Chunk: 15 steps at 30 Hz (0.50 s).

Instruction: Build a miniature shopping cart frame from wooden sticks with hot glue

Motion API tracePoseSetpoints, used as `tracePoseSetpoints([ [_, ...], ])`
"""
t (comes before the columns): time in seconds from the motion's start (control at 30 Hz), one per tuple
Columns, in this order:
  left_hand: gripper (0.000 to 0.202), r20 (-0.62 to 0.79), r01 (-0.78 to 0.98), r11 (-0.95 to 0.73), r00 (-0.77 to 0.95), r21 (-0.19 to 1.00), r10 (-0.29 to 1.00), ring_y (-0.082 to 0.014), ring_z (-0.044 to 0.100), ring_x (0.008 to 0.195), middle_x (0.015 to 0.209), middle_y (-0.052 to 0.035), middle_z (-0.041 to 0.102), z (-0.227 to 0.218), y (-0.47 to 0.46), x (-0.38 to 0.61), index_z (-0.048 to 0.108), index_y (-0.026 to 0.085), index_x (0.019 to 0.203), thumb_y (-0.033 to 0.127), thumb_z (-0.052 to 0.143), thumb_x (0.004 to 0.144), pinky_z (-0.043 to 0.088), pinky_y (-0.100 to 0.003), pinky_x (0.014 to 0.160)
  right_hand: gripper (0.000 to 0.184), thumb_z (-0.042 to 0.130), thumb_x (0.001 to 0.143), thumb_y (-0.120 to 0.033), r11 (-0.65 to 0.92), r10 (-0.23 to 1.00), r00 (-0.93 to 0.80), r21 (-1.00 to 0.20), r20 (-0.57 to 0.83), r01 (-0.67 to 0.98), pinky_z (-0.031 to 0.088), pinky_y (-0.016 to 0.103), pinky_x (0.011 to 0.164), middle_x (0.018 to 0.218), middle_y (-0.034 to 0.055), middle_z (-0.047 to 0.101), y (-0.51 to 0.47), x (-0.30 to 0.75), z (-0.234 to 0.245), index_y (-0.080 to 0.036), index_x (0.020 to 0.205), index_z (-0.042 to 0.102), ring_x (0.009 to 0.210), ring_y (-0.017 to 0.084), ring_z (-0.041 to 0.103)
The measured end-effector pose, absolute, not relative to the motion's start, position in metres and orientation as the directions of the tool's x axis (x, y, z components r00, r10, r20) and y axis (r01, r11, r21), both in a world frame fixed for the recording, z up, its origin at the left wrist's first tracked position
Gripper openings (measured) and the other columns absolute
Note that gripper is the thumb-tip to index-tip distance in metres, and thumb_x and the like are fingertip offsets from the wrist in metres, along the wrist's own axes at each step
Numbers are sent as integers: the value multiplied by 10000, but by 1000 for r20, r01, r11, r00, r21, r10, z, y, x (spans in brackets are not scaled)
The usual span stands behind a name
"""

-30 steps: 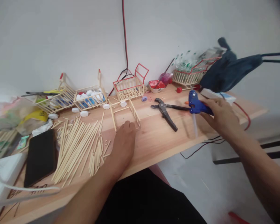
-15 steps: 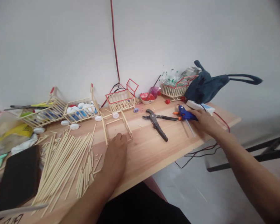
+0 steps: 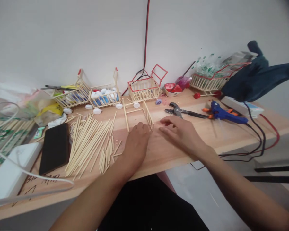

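Note:
My left hand (image 3: 137, 141) is closed on the near end of a small wooden stick frame (image 3: 146, 115) that rests on the wooden table; its fingertips are partly hidden from me. To the right of the frame, my right hand (image 3: 180, 131) hovers low over the table, thumb and fingers apart with nothing between them. Beyond that hand lie black-handled pliers (image 3: 177, 110) and a blue hot glue gun (image 3: 227, 114) with orange parts. Left of my left hand, long wooden sticks (image 3: 91, 141) and short cut sticks (image 3: 107, 154) are spread out.
Several small stick carts stand along the wall, one with a red rim (image 3: 144, 89). A bowl of red paint (image 3: 172, 89) holds a brush. A black phone (image 3: 55, 148) and a white power bank-like box (image 3: 15, 170) lie left. A power strip (image 3: 242, 107) sits right.
My right hand has let go of the glue gun and moved left toward the stick frame. The glue gun now lies on the table. The view has swung left.

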<state>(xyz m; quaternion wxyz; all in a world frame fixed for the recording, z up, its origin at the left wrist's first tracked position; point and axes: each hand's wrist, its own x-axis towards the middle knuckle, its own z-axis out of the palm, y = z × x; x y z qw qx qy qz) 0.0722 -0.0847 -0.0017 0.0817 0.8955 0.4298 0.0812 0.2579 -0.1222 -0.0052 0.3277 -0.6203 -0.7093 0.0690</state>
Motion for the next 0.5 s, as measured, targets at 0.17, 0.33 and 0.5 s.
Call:
tracePoseSetpoints([
  [0.17, 218, 70, 756, -622, 623, 204, 779, -206, 528, 859, 928, -87, 542, -2, -84, 73, 498, 137, 880, 29, 310, 900, 469, -360, 804, 194, 563, 880, -367, 166, 943, 39, -572, 329, 804, 447, 282, 665, 819, 26, 680, -106, 236, -20, -188, 935, 616, 725, 160, 620],
  [0.33, 230, 75, 752, -630, 629, 193, 774, -210, 531, 856, 925, -92, 544, -3, -84, 73, 501, 134, 879, 23, 300, 899, 473, -363, 802, 108, 528, 887, -239, 231, 934, -26, -546, 357, 805, 413, 266, 640, 766, 18, 642, -106, 231, -17, -181, 837, 604, 683, 141, 580],
  [0.5, 213, 33, 763, -621, 627, 179, 779, -212, 538, 866, 942, -102, 551, 1, -85, 74, 513, 118, 894, 16, 325, 893, 474, -357, 816, 120, 533, 883, -224, 214, 943, -4, -597, 333, 773, 396, 256, 600, 683, -7, 608, -110, 229, -18, -184, 797, 606, 627, 128, 550],
])
